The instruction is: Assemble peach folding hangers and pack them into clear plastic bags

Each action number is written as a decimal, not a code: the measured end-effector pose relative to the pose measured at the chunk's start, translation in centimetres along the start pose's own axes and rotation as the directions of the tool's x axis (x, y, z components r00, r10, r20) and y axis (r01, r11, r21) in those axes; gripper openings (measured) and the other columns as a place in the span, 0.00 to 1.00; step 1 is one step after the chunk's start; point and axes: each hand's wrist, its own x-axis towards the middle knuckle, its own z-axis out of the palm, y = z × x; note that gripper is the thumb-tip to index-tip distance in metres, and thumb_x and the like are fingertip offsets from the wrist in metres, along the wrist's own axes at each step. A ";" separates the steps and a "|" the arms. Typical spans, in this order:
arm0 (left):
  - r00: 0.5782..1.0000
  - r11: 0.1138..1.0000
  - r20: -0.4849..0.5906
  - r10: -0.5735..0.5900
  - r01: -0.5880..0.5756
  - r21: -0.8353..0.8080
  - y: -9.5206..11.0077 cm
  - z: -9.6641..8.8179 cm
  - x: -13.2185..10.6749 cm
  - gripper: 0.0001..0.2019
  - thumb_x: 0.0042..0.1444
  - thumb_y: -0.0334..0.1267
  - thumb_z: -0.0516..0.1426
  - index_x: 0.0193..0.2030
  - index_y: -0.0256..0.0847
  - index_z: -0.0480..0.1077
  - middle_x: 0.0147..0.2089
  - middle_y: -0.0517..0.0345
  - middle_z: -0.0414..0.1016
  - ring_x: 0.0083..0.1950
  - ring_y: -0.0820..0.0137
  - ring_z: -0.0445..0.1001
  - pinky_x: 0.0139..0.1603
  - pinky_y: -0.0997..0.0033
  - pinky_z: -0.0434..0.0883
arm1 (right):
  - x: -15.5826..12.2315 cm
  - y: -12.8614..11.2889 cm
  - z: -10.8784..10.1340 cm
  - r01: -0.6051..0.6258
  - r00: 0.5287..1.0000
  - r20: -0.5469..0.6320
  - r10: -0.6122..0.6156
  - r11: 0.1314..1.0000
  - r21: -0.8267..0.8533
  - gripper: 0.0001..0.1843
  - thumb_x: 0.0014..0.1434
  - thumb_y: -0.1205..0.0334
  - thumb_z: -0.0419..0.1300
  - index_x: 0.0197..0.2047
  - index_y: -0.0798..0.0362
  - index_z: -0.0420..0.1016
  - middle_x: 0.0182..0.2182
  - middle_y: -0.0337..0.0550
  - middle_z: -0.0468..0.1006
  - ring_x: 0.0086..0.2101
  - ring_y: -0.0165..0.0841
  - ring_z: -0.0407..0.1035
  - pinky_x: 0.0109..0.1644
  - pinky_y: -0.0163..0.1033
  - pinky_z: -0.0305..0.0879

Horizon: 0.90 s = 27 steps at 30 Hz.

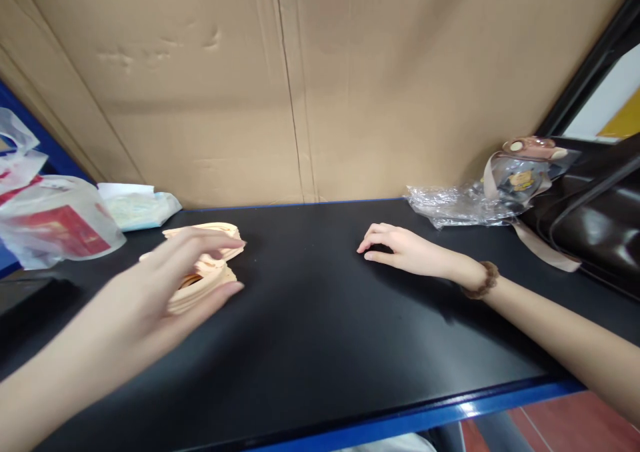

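On the left of the black tabletop [310, 319] lie cream-coloured, ridged pieces [227, 280] with curved edges; their kind is unclear. My left hand [155, 285] is over them, thumb and fingers apart, covering a good part of the pieces. Whether its fingertips touch them I cannot tell. To the right, my right hand [400, 247] hovers low over or rests on the tabletop, its fingers loosely bent and the thumb apart, with nothing in it. A brown fuzzy band [483, 282] circles that wrist.
A tall cardboard panel [240, 92] closes off the back. At left stand a translucent tub [70, 222] in a plastic bag and a pale blue-and-white packet [140, 209]. Crinkled clear plastic [450, 205] and a dark glossy bag [595, 219] lie right. A blue edge [400, 422] runs along the front.
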 end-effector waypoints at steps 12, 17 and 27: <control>0.953 0.964 0.148 0.263 -0.265 -0.006 6.8 10.4 5.7 0.22 0.64 0.42 0.50 0.63 0.40 0.59 0.65 0.48 0.63 0.67 0.59 0.59 0.64 0.54 0.62 | -0.1 -0.6 0.7 0.013 0.999 -0.041 -0.019 0.989 -0.145 0.16 0.66 0.59 0.51 0.54 0.52 0.70 0.50 0.48 0.69 0.50 0.39 0.63 0.56 0.48 0.62; 0.966 0.983 0.185 0.182 -0.180 -0.029 6.1 11.6 5.5 0.24 0.65 0.45 0.47 0.65 0.39 0.57 0.68 0.47 0.59 0.70 0.58 0.52 0.66 0.49 0.58 | 0.1 -0.7 1.0 0.008 0.999 -0.045 -0.016 0.984 -0.177 0.16 0.66 0.59 0.50 0.54 0.52 0.70 0.51 0.49 0.69 0.52 0.39 0.63 0.58 0.49 0.61; 0.927 0.987 0.339 0.159 -0.156 -0.036 5.1 10.9 5.2 0.27 0.66 0.49 0.43 0.66 0.37 0.57 0.69 0.44 0.55 0.70 0.56 0.53 0.66 0.48 0.57 | -0.3 1.1 -0.2 -0.126 0.990 -0.110 0.088 0.900 -0.417 0.21 0.65 0.51 0.52 0.54 0.57 0.71 0.51 0.56 0.69 0.50 0.46 0.64 0.54 0.52 0.63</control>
